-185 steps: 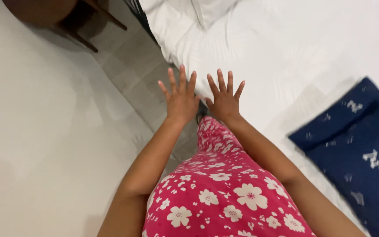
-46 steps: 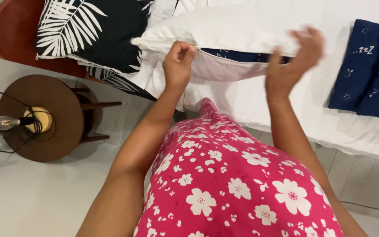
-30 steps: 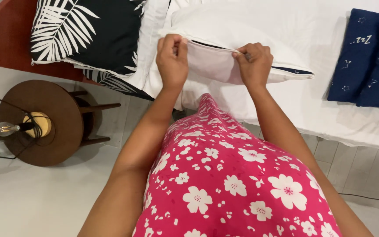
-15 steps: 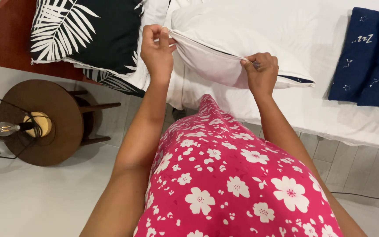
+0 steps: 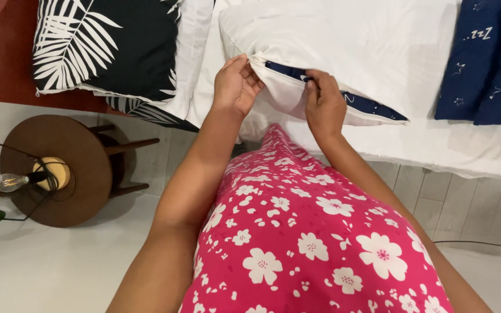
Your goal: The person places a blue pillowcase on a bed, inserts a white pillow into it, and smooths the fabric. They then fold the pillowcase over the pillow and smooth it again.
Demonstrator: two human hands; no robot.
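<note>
The pillow (image 5: 343, 46) lay on the white bed (image 5: 436, 145), its white case open at the near edge, where a navy lining (image 5: 372, 107) showed. The left hand (image 5: 236, 87) pinched the case's opening at its left corner; the right hand (image 5: 323, 104) gripped the same edge just beside it. A leaf-print cushion (image 5: 105, 46) leaned to the left, a navy cushion (image 5: 488, 64) lay to the right.

A white pillowcase (image 5: 349, 43) lies flat on the bed, plump with a navy pillow (image 5: 372, 104) inside — its dark edge shows along the open near seam — pinched at the opening
</note>
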